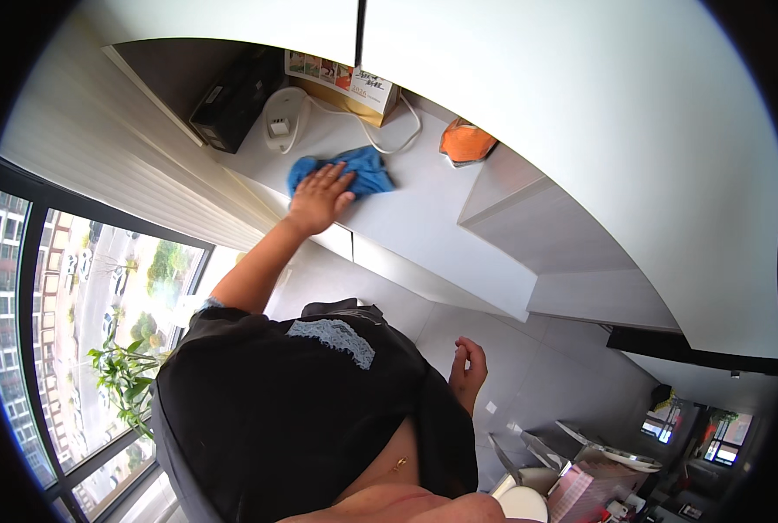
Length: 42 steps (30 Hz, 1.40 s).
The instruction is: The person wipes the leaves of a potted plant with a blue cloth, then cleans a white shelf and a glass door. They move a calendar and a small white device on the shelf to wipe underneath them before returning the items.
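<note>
My left hand lies flat, fingers spread, on a blue cloth, pressing it on the white countertop near its front edge. Behind the cloth are a white power strip with a plug and a white cable. My right hand hangs at my side over the floor, fingers curled loosely; whether it holds anything cannot be told. An orange packet lies on the counter to the right of the cloth.
A black box and a desk calendar stand at the back of the counter. White cabinet doors overhang it. At left are a pleated curtain, a window and a green plant. Chairs and a cluttered table stand at lower right.
</note>
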Motion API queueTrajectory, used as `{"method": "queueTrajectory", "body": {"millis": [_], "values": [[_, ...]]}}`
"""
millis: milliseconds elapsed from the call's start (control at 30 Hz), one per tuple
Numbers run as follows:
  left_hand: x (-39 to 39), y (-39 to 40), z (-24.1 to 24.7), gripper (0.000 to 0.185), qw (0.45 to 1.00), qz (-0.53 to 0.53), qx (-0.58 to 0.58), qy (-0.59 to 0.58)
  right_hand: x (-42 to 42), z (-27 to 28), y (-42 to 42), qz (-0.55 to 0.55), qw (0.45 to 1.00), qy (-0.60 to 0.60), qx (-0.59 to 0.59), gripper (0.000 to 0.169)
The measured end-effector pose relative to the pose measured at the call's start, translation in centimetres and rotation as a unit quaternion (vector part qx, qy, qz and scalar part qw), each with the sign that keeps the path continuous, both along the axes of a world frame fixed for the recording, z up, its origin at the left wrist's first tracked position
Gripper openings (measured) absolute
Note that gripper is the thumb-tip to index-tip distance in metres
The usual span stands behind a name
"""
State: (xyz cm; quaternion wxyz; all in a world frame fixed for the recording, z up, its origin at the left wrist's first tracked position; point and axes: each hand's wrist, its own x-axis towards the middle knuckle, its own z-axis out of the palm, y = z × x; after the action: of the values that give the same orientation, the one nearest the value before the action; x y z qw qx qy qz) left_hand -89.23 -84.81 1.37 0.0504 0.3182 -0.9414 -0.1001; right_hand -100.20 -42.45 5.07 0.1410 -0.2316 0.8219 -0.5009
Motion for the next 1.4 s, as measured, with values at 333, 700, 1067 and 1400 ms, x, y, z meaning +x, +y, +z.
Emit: {"method": "queueTrajectory", "body": {"millis": [333, 700, 1067, 1400], "values": [[1.9, -3.6, -2.0, 0.067, 0.979, 0.19, -0.069, -0.017, -5.5, 4.3, -17.1, 0.272, 0.941, 0.189, -0.073, 0.028], [2.5, -3.8, -1.7, 0.062, 0.983, 0.164, -0.071, 0.052, -17.0, -0.6, -39.0, -0.204, 0.944, 0.235, -0.11, 0.065], [3.1, -4.4, -1.6, 0.064, 0.986, 0.156, -0.037, 0.036, -14.1, 0.3, -33.7, -0.159, 0.936, 0.28, -0.14, 0.035], [2.2, -3.2, -0.7, 0.069, 0.992, 0.122, 0.041, -0.007, -9.9, -2.0, -30.5, -0.109, 0.875, 0.459, -0.111, 0.05]]}}
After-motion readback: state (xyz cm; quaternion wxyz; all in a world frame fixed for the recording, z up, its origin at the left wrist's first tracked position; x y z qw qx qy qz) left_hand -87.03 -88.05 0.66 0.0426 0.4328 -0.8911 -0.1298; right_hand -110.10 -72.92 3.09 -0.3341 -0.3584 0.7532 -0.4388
